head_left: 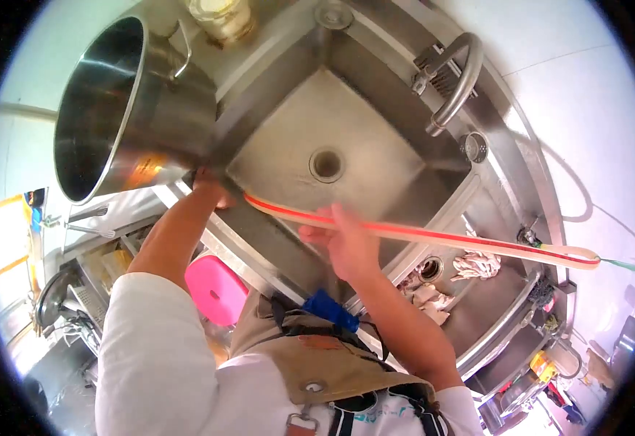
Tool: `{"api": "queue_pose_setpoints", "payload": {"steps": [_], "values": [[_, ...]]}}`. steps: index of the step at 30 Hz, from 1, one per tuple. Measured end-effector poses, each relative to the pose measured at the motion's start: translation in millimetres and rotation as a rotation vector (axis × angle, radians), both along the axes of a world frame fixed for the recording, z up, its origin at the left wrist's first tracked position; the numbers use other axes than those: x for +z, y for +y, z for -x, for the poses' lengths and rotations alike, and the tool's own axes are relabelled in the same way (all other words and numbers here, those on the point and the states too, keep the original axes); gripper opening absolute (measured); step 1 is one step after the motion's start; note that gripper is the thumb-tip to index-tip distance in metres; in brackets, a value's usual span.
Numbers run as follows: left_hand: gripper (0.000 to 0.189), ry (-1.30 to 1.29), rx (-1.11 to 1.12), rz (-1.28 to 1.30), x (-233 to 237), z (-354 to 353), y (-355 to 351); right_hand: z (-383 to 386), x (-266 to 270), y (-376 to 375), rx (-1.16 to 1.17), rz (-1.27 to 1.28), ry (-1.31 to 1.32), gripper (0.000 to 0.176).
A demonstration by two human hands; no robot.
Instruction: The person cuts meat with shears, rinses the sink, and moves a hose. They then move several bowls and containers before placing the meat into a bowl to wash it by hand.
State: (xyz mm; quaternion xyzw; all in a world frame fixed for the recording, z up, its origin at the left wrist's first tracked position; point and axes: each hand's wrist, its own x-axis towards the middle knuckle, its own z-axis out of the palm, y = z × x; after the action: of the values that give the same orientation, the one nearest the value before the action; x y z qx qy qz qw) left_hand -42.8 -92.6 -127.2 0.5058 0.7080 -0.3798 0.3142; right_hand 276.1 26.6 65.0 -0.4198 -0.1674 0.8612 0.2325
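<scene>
My right hand (350, 243), slightly blurred, is closed around a long pale wooden stick (463, 241) with a red stripe along it. The stick lies slantwise over the sink (332, 123), one end near my left hand and the other past the sink's right side, where a green cord is tied to it. My left hand (213, 190) is at the sink's left rim, beside the base of a big steel pot (161, 116). Its fingers are partly hidden and blurred, so I cannot make out any grip. The pot is tipped on its side, mouth to the left.
A curved faucet (464, 83) stands at the sink's upper right, near a round strainer (474, 147). A container (219, 16) sits behind the pot. A pink stool (216, 289) is below the left edge. Crumpled cloth (477, 263) lies in the right-hand basin.
</scene>
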Motion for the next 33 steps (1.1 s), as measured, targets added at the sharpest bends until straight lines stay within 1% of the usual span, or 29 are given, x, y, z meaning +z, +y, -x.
{"api": "queue_pose_setpoints", "payload": {"steps": [3, 5, 6, 7, 8, 9, 10, 12, 16, 18, 20, 22, 24, 26, 27, 28, 30, 31, 33], "values": [[0.052, -0.329, 0.256, 0.07, -1.7, -13.2, 17.7, 8.2, 11.6, 5.5, -0.043, 0.02, 0.073, 0.026], [0.049, -0.45, 0.365, 0.042, -11.9, -16.9, 36.5, 15.9, 6.0, 13.3, -0.042, -0.032, 0.155, 0.025], [0.047, -0.445, 0.678, -0.16, -45.5, -4.4, 41.1, 19.8, 3.0, 18.0, -0.037, -0.054, 0.193, 0.025], [0.045, -0.432, 0.994, -0.364, -98.0, 16.6, 46.4, 24.5, 1.8, 25.3, -0.053, -0.075, 0.213, 0.024], [0.043, -0.407, 1.311, -0.569, -125.6, 29.6, 51.8, 29.9, 0.3, 34.0, -0.067, -0.094, 0.233, 0.023], [0.041, -0.39, 1.516, -0.645, -118.3, 32.6, 63.4, 34.0, -0.4, 41.0, -0.08, -0.114, 0.253, 0.023], [0.039, -0.369, 1.722, -0.725, -96.4, 33.8, 80.9, 36.6, -2.1, 47.0, -0.087, -0.089, 0.269, 0.022], [0.038, -0.214, 1.709, -0.801, -56.5, 31.4, 100.2, 41.3, -6.1, 57.3, -0.094, -0.035, 0.309, 0.021], [0.038, 0.238, 0.82, -0.682, -1.5, 6.1, 121.6, 42.9, 1.6, 64.2, -0.052, -0.064, 0.275, 0.021], [0.043, 0.281, 0.655, -0.885, 15.7, -14.9, 125.9, 37.5, -6.0, 60.4, -0.063, -0.058, 0.249, 0.021], [0.051, 0.156, 0.761, -1.388, 30.4, -37.8, 123.4, 34.1, -6.8, 56.4, -0.091, -0.055, 0.258, 0.022], [0.058, 0.171, 0.822, -1.381, 74.1, -57.7, 133.1, 30.5, -7.9, 53.5, -0.117, -0.049, 0.261, 0.021], [0.062, 0.177, 0.894, -1.25, 86.3, -59.6, 137.3, 26.7, -10.0, 52.4, -0.139, -0.045, 0.256, 0.019], [0.061, 0.171, 0.959, -0.985, 82.1, -54.1, 137.1, 25.0, -6.9, 50.0, -0.155, -0.046, 0.248, 0.018], [0.057, 0.082, 0.721, -1.081, 59.8, -50.0, 132.0, 24.5, -5.2, 49.3, -0.163, -0.046, 0.245, 0.018], [0.052, -0.006, 0.476, -1.162, 17.2, -44.0, 123.2, 24.3, -3.6, 49.1, -0.162, -0.039, 0.238, 0.018], [0.042, -0.03, 0.257, -1.244, -51.4, -29.0, 108.2, 24.8, -1.0, 48.0, -0.165, -0.025, 0.225, 0.019], [0.037, 0.032, 0.29, -1.258, -78.8, -20.4, 102.2, 24.3, -4.0, 47.0, -0.133, -0.052, 0.243, 0.021], [0.03, -0.111, 0.406, -1.341, -82.4, -17.0, 97.0, 21.4, -11.4, 44.1, -0.063, -0.106, 0.274, 0.026]]}}
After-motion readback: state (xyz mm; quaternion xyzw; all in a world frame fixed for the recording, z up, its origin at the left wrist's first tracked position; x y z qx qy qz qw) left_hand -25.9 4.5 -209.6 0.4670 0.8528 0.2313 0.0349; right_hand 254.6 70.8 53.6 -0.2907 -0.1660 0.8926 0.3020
